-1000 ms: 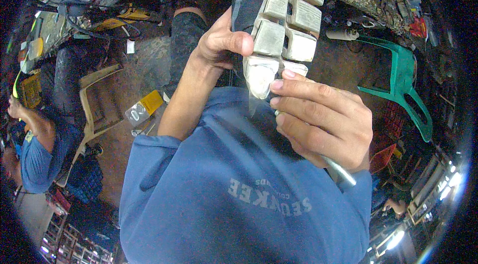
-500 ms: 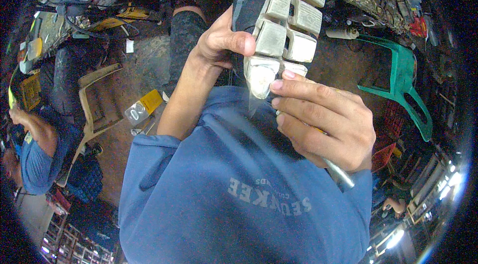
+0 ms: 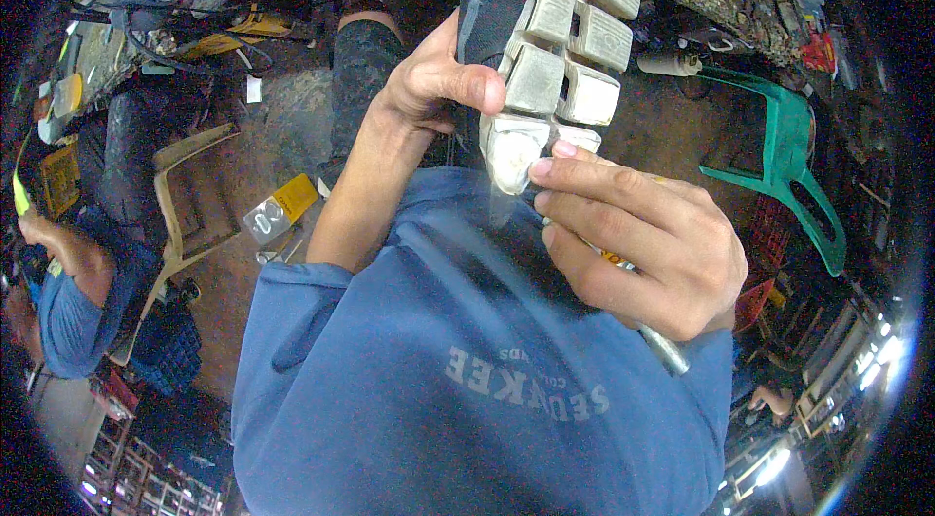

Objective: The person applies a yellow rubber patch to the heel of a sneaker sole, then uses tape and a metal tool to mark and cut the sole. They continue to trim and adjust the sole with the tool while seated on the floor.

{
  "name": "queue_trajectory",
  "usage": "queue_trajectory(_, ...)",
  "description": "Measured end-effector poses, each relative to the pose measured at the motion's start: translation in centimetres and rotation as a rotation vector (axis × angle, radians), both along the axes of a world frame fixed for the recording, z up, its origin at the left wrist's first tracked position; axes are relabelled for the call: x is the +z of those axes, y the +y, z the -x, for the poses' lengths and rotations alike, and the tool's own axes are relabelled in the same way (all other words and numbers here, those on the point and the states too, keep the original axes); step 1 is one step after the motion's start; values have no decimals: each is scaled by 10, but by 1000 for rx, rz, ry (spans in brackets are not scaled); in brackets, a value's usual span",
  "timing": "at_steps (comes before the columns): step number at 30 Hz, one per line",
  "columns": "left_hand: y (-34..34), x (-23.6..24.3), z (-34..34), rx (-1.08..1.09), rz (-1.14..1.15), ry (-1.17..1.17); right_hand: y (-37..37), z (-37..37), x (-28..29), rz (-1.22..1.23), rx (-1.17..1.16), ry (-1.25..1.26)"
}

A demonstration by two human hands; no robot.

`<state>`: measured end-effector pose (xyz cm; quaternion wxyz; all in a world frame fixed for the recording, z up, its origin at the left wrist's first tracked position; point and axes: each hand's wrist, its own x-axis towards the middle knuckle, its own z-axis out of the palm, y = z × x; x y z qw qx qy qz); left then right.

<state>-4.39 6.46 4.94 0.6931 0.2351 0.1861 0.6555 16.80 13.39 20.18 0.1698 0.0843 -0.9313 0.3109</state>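
A dark mesh shoe (image 3: 530, 74) is held sole up, showing worn off-white blocks in two columns, with a whiter rounded patch at its lower end. My left hand (image 3: 429, 83) is closed on the shoe's left side, thumb pressed by the blocks. My right hand (image 3: 638, 248) has curled fingers at the lower end, closed around a slim silver tool (image 3: 665, 352) with a yellow band, whose tip I cannot make out. Something translucent hangs just below that whiter patch.
A worn bench edge (image 3: 706, 10) runs along the top. A green plastic chair (image 3: 787, 165) stands at right, a beige chair (image 3: 166, 214) at left, beside a co-worker (image 3: 73, 307) in blue. A yellow package (image 3: 292, 200) lies on the floor (image 3: 219, 312).
My right hand has shifted a little right and downward with the tool, showing more of its yellow band. The shoe has moved slightly right with my left thumb.
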Motion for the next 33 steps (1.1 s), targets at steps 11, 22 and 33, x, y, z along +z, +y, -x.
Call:
queue_trajectory(11,0,-1,0,1,-3,16,2,1,2,-12,42,-17)
queue_trajectory(22,-1,-1,1,6,47,14,15,-3,4,76,51,-53)
queue_trajectory(33,10,3,3,187,-7,60,-10,7,-34,592,-561,398)
